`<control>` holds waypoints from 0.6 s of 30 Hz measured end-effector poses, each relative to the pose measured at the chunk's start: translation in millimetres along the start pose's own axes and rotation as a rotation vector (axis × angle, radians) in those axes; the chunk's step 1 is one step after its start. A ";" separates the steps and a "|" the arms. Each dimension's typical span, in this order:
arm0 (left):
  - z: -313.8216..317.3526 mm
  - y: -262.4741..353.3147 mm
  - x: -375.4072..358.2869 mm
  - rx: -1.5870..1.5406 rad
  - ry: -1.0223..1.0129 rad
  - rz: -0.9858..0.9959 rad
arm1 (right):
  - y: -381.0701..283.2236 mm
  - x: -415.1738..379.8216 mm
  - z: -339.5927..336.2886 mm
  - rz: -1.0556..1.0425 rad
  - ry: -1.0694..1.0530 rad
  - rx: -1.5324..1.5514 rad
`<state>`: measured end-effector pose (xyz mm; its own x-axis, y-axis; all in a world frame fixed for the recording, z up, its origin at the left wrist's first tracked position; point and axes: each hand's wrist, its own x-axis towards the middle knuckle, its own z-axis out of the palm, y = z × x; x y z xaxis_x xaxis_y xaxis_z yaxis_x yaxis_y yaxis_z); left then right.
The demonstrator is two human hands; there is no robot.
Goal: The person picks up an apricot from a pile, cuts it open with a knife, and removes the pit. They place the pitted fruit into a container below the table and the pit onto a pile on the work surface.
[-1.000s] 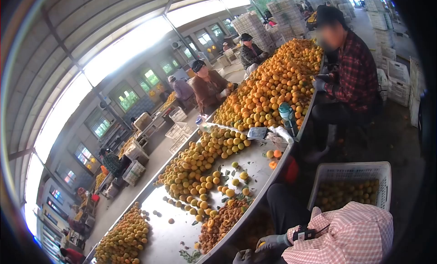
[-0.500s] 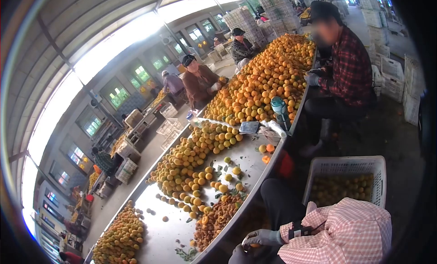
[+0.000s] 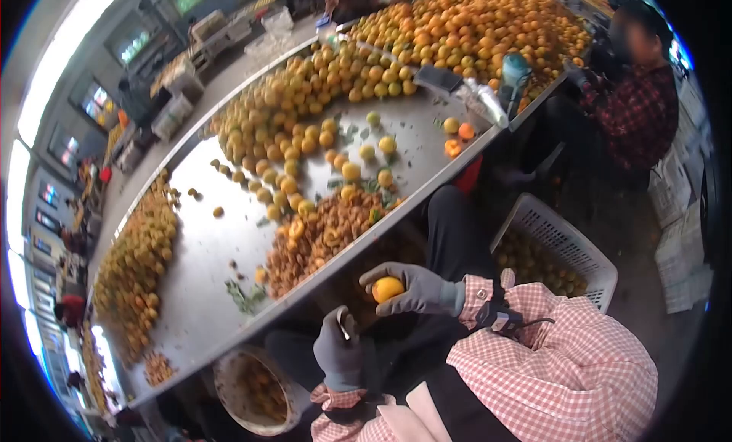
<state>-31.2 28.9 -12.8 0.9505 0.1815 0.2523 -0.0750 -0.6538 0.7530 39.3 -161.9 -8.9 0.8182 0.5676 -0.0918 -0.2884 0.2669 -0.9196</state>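
My right hand, in a grey glove, holds a yellow-orange persimmon between thumb and fingers over my lap. My left hand, also gloved in grey, is closed just below and left of it. From its grip pokes a small shiny metal tool; its exact kind is hidden. The tool and the persimmon are apart. In front of both hands runs the edge of a metal table, bearing a heap of brown trimmings and several loose persimmons.
A bucket with fruit inside stands at lower left. To my right is a white plastic crate of persimmons. Farther along the table are a large persimmon pile, a teal bottle and a co-worker in a plaid shirt.
The view has swung downward. My left hand has come into sight with the metal tool, and the persimmon now shows clearly in my right hand.
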 end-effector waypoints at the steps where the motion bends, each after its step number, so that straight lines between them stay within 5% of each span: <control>1: -0.1 2.7 -2.7 0.103 0.016 0.083 | 1.6 -3.6 1.1 0.029 -0.015 0.001; 5: 7.8 1.9 -7.8 0.380 -0.068 0.172 | 7.4 -12.3 11.1 0.130 -0.066 -0.100; 10: 13.1 -14.0 -9.9 0.652 -0.184 0.300 | 14.7 -13.3 22.0 0.253 0.024 0.142; 18: 13.9 -12.0 -14.1 0.514 -0.229 0.276 | 23.7 -15.3 23.7 0.217 0.094 0.266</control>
<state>-39.5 24.0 -33.9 0.9616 -0.1692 0.2161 -0.2263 -0.9343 0.2753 8.1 -145.8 -20.2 0.7626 0.5620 -0.3202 -0.5697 0.3491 -0.7440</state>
